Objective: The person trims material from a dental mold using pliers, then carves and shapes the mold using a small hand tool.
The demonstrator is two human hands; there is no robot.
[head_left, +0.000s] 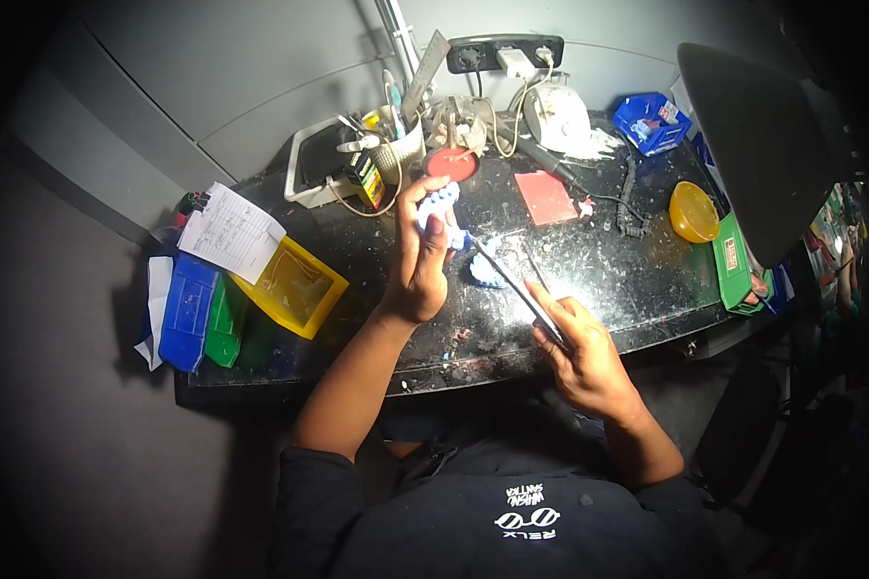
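Blue-and-white lumpy piece [438, 205] fills the clasped left hand [421, 270], the right hand [581, 355] gripping a slender dark tool [510, 279] slanted toward it.

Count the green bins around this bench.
2 in view: one green bin at the left, between a blue bin and the yellow bin; the other at the right, near the bowl. More may be hidden at the dark right edge.

Pale grey wall [251, 68], speckled black desk [647, 289] — bright glare [574, 280] on top — dim grey floor [145, 482].
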